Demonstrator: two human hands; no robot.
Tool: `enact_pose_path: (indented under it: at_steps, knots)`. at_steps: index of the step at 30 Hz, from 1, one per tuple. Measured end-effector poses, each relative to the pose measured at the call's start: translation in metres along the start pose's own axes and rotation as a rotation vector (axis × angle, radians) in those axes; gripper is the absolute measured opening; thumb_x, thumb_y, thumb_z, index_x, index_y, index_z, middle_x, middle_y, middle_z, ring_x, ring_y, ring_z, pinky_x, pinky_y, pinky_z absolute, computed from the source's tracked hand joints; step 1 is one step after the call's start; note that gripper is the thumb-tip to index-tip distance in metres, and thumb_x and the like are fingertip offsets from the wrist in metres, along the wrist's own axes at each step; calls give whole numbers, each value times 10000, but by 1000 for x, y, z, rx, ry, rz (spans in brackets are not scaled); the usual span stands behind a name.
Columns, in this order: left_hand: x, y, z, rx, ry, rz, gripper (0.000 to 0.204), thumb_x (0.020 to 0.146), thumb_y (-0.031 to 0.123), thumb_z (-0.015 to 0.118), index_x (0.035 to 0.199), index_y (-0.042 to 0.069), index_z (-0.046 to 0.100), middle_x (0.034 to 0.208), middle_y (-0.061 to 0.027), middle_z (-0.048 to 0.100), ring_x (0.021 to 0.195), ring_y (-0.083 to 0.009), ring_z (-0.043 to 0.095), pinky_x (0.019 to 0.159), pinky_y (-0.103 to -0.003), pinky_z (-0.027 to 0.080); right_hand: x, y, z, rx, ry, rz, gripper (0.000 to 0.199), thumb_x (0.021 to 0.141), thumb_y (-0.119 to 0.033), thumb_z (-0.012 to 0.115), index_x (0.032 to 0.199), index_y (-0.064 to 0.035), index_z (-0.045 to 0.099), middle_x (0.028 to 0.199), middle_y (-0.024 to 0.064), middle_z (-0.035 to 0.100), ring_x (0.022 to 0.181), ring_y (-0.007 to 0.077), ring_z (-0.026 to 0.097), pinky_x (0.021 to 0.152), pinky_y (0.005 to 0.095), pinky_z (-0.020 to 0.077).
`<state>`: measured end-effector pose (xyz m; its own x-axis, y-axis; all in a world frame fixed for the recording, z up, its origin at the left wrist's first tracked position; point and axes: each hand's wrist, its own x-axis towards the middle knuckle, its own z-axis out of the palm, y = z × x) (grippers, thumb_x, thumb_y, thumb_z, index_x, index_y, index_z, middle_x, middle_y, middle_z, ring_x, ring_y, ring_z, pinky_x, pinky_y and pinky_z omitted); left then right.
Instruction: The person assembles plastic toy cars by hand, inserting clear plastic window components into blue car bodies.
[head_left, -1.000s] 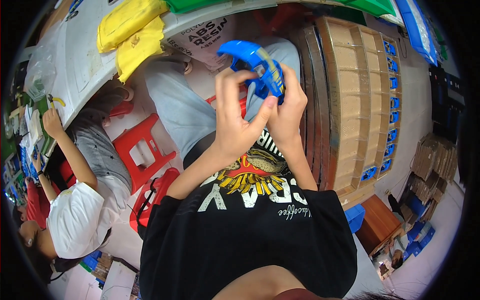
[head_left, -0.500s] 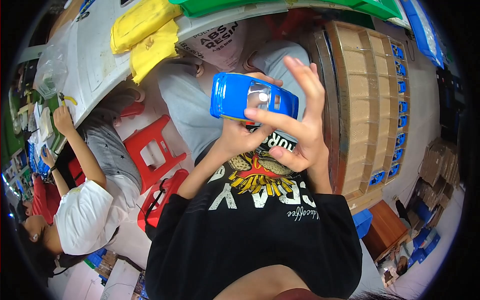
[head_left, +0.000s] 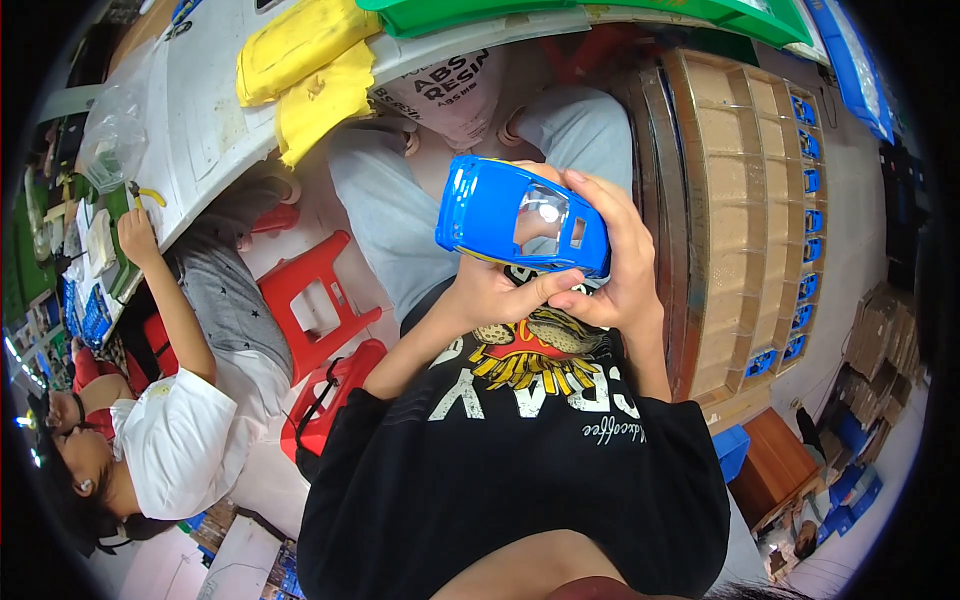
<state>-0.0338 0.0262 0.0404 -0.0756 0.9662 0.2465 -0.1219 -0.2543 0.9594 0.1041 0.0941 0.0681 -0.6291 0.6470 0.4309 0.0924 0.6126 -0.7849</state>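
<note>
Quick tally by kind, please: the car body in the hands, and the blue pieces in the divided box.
Blue car body, held: 1
Blue pieces visible in the divided box: 9
Total: 10

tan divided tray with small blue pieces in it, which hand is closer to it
Right. The right hand, on the right end of the blue car shell, is left of the tan tray, not touching it; the left hand, at the shell's lower edge, is farther left.
</note>
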Motion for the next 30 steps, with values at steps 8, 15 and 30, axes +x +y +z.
enact_pose_path:
  at_steps: [8, 15, 30]
  knots:
    - [8, 18, -1, 382, 9, 44, 417, 832, 370, 477, 1037, 12, 535, 1066, -143, 513, 1039, -277, 403, 901, -390, 270, -21, 0, 29, 441, 275, 301, 710, 675, -362, 690, 1177, 38, 386, 1074, 190, 498, 864, 280, 549, 740, 313, 434]
    - [6, 22, 16, -532, 173, -110, 511, 839, 224, 502, 1247, -21, 313, 1285, -192, 345, 1230, -266, 286, 1009, -355, 201, -13, -1, 29, -55, 283, 5, 696, 661, -326, 704, 1157, 54, 399, 1066, 204, 509, 917, 308, 543, 772, 331, 442]
    - [-3, 28, 16, -831, 190, -232, 451, 731, 197, 641, 1139, 67, 500, 1319, -166, 294, 1226, -270, 289, 1013, -408, 231, -15, -3, 23, -200, 350, -127, 692, 653, -381, 699, 1138, 29, 425, 1004, 195, 535, 855, 293, 582, 679, 323, 488]
